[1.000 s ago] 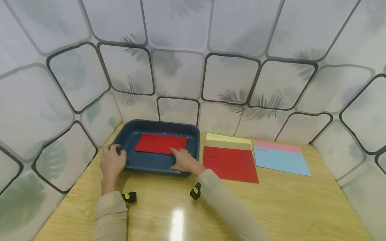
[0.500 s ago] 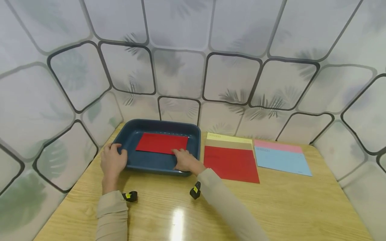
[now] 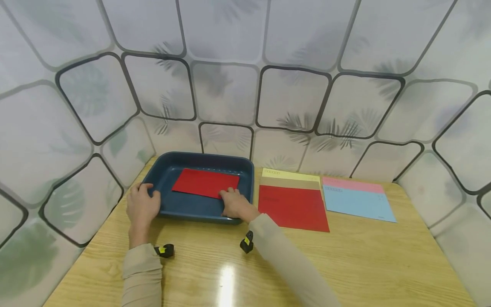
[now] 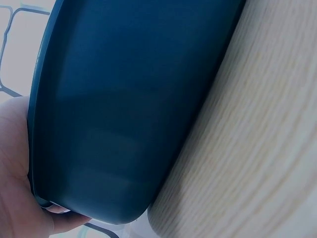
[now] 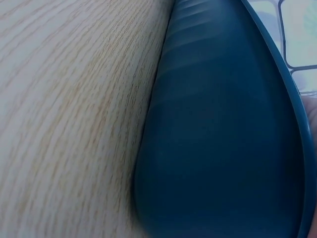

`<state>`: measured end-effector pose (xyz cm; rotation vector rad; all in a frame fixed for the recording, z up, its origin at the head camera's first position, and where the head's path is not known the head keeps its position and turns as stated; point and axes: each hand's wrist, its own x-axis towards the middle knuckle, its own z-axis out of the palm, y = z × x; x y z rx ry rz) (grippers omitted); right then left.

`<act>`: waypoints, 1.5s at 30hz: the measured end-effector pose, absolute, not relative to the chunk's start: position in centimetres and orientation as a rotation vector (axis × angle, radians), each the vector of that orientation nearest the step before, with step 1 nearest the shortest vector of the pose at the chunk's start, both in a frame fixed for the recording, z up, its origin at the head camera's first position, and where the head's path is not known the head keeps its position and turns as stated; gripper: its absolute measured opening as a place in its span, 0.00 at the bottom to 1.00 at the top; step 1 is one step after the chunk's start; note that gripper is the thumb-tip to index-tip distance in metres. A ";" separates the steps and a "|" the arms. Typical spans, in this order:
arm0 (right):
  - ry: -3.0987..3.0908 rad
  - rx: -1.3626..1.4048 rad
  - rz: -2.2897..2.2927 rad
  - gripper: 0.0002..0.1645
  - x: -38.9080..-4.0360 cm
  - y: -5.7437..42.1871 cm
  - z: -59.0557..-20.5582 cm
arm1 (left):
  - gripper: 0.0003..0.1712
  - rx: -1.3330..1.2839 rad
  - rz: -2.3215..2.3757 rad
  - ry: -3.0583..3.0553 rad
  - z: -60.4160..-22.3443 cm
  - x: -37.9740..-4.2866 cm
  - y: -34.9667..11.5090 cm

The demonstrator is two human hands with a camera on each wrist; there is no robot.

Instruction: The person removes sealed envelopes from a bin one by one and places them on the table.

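Note:
A dark blue tray stands on the table at left in the head view. Inside it lies a flat red envelope, its front right corner covered by my right hand. That hand reaches over the tray's front right rim, its fingers bent at the corner and seeming to pinch it; the thumb is mostly hidden. My left hand grips the tray's front left corner. In the left wrist view the left hand wraps the rim of the tray. Only a sliver of the right hand shows in the right wrist view.
Right of the tray, a yellow envelope, a tan one and a large red one overlap. Further right a blue envelope overlaps a pink one. A patterned curtain stands behind the wooden table.
The right hand's fingers have drawn in at the front right corner of the red envelope in the tray, whose front edge now slants slightly more. The left hand has stayed on the tray.

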<state>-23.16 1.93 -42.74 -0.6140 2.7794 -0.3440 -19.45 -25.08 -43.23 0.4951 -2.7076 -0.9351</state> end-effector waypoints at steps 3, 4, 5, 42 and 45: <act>2.790 -0.620 -0.335 0.40 -23.1 1.9 -42.7 | 0.26 0.494 -0.932 -2.711 -43.2 -19.5 -25.1; 2.792 -0.621 -0.330 0.40 -23.1 1.9 -42.8 | 0.26 0.493 -0.932 -2.711 -43.2 -19.5 -25.0; 2.795 -0.620 -0.327 0.39 -23.1 1.9 -42.8 | 0.26 0.492 -0.931 -2.711 -43.2 -19.5 -25.0; 2.883 -0.653 -0.186 0.17 -23.0 1.9 -42.8 | 0.26 0.499 -0.936 -2.717 -43.4 -19.5 -25.0; 2.892 -0.653 -0.189 0.18 -23.0 1.8 -42.7 | 0.25 0.499 -0.928 -2.711 -43.4 -19.5 -25.1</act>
